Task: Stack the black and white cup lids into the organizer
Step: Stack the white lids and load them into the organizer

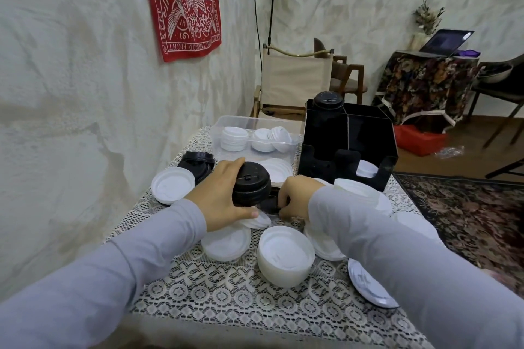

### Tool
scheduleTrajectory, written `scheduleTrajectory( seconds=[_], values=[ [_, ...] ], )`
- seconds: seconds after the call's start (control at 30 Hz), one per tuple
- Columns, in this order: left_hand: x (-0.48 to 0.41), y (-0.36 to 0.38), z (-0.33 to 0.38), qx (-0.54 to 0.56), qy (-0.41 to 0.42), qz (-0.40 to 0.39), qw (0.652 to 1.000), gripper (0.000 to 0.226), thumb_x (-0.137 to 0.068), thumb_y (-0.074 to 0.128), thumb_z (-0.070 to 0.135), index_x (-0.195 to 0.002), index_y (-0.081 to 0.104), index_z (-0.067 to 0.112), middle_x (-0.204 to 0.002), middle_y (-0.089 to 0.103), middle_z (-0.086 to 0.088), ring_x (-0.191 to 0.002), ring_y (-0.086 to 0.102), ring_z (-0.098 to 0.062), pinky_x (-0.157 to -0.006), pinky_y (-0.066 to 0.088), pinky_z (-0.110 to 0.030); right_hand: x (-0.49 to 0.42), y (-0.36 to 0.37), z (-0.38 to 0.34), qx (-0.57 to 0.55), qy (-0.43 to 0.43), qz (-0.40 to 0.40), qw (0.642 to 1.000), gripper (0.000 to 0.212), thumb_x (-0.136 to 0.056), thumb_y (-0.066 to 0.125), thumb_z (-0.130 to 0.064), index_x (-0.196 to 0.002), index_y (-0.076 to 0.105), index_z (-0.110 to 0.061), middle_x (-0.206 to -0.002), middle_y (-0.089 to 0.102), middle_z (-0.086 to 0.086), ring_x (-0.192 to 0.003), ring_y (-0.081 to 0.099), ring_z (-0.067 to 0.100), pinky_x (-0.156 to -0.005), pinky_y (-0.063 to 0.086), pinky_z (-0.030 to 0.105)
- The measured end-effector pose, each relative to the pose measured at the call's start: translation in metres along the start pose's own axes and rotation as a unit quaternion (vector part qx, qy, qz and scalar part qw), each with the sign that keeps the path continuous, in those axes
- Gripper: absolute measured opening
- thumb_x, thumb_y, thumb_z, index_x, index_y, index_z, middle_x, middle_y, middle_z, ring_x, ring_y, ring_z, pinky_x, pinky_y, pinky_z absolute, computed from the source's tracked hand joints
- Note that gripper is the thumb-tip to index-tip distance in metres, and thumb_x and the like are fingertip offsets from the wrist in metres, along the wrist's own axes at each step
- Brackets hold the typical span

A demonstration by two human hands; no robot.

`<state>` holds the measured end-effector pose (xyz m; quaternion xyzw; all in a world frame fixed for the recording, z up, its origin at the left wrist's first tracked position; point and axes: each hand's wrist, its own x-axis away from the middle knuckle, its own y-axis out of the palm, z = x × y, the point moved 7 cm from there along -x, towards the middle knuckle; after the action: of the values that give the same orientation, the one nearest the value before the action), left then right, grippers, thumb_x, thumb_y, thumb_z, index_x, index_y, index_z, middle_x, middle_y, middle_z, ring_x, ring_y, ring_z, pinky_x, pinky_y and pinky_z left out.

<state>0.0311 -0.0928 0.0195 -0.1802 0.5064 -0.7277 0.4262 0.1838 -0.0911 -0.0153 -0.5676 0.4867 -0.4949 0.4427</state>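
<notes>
Gathering black lids on a lace-covered desk (198, 292), a person clasps a stack of black lids (251, 184) in the left hand (221, 198), thumb over one side and fingers curled under the other. The right hand (297, 195) bends its fingers down to pinch a loose black lid (269, 203) lying just beside that stack.

The organizer (348, 147) stands behind the hands. A column of black lids (328, 100) already rises above its back left compartment, and a few white lids (367, 170) sit low in its front right slot. Scattered white lids (285, 255) crowd the desk around both hands.

The held stack is tilted and gripped only at its sides, so a loosened squeeze while the other lid is added could let it fan apart and spill. The right sleeve (397, 235) hangs close over a pale lid (368, 283) at the desk's edge and may sweep it off. The column in the organizer looks tall, and a careless addition could topple it.
</notes>
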Motion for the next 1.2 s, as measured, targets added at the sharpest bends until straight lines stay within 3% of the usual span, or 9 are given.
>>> scheduleTrajectory(
  seconds=[0.17,0.3,0.4,0.47,0.53,0.67,0.8,0.97,1.2],
  values=[
    [0.0,-0.002,-0.004,-0.001,-0.009,0.015,1.0,0.106,-0.072,0.077,0.043,-0.149,0.01,0.017,-0.148,0.023,-0.002,-0.136,0.027,-0.016,-0.11,0.023,-0.025,-0.006,-0.02,0.027,-0.262,0.044,0.065,0.962,0.008,-0.088,0.061,-0.014,-0.085,0.066,-0.008,-0.076,0.061,0.003,-0.073,0.055,0.018,-0.069,0.048,0.028],
    [0.001,-0.002,-0.004,-0.002,-0.014,0.02,1.0,0.104,-0.073,0.076,0.042,-0.149,0.01,0.018,-0.147,0.023,-0.001,-0.134,0.03,-0.016,-0.108,0.025,-0.024,-0.003,-0.01,0.039,-0.53,0.125,0.043,0.838,0.013,-0.094,0.05,-0.001,-0.093,0.062,-0.005,-0.085,0.053,0.013,-0.063,0.054,0.021,-0.057,0.057,0.029],
    [0.001,-0.001,-0.003,0.002,-0.014,0.018,1.0,0.103,-0.074,0.076,0.042,-0.149,0.009,0.018,-0.147,0.023,0.0,-0.135,0.029,-0.014,-0.108,0.024,-0.023,0.002,0.003,0.037,-0.615,0.173,0.001,0.769,0.014,-0.093,0.048,0.004,-0.099,0.058,-0.004,-0.085,0.05,0.016,-0.061,0.052,0.022,-0.047,0.055,0.026],
    [0.002,0.0,-0.003,0.006,-0.013,0.019,1.0,0.103,-0.074,0.076,0.042,-0.149,0.01,0.018,-0.147,0.022,0.0,-0.135,0.029,-0.015,-0.108,0.024,-0.023,-0.001,0.008,0.04,-0.582,0.183,-0.007,0.792,0.023,-0.091,0.053,0.005,-0.112,0.058,-0.001,-0.085,0.054,0.014,-0.07,0.057,0.021,-0.062,0.058,0.027],
    [0.003,0.001,-0.003,0.009,-0.013,0.018,1.0,0.103,-0.074,0.076,0.042,-0.149,0.01,0.018,-0.148,0.021,0.0,-0.136,0.028,-0.015,-0.109,0.024,-0.024,-0.003,0.008,0.043,-0.486,0.182,-0.008,0.855,0.036,-0.088,0.055,0.005,-0.124,0.054,0.004,-0.09,0.057,0.011,-0.076,0.06,0.021,-0.073,0.058,0.03],
    [0.002,0.002,-0.005,0.006,-0.012,0.015,1.0,0.104,-0.073,0.076,0.042,-0.15,0.009,0.019,-0.148,0.021,0.0,-0.136,0.027,-0.015,-0.11,0.023,-0.025,0.002,-0.011,0.051,-0.296,0.187,0.06,0.935,0.028,-0.082,0.054,0.003,-0.109,0.063,0.006,-0.083,0.065,0.008,-0.089,0.069,0.035,-0.071,0.054,0.033],
    [0.002,0.004,-0.005,0.011,-0.01,0.006,1.0,0.106,-0.072,0.077,0.042,-0.15,0.009,0.018,-0.149,0.02,0.001,-0.137,0.024,-0.015,-0.111,0.022,-0.026,0.001,-0.032,0.045,-0.221,0.119,0.132,0.959,0.031,-0.087,0.052,-0.005,-0.116,0.065,-0.005,-0.11,0.067,0.013,-0.092,0.067,0.026,-0.088,0.054,0.036],
    [0.001,0.007,-0.004,0.013,-0.006,-0.006,1.0,0.108,-0.071,0.079,0.039,-0.15,0.008,0.017,-0.149,0.018,-0.001,-0.138,0.023,-0.016,-0.111,0.019,-0.024,-0.001,-0.011,0.01,-0.078,-0.025,0.019,0.996,0.064,-0.082,0.07,-0.028,-0.14,0.042,-0.022,-0.141,0.045,0.0,-0.127,0.044,0.019,-0.104,0.036,0.029],
    [-0.001,0.012,-0.005,0.017,-0.001,-0.018,1.0,0.107,-0.074,0.078,0.033,-0.15,0.005,0.017,-0.149,0.015,-0.001,-0.139,0.021,-0.017,-0.111,0.016,-0.022,-0.013,0.018,0.003,0.051,-0.046,-0.005,0.998,0.087,-0.075,0.07,-0.047,-0.146,0.024,-0.026,-0.141,0.037,0.004,-0.129,0.039,0.028,-0.105,0.035,0.04]
  ],
)
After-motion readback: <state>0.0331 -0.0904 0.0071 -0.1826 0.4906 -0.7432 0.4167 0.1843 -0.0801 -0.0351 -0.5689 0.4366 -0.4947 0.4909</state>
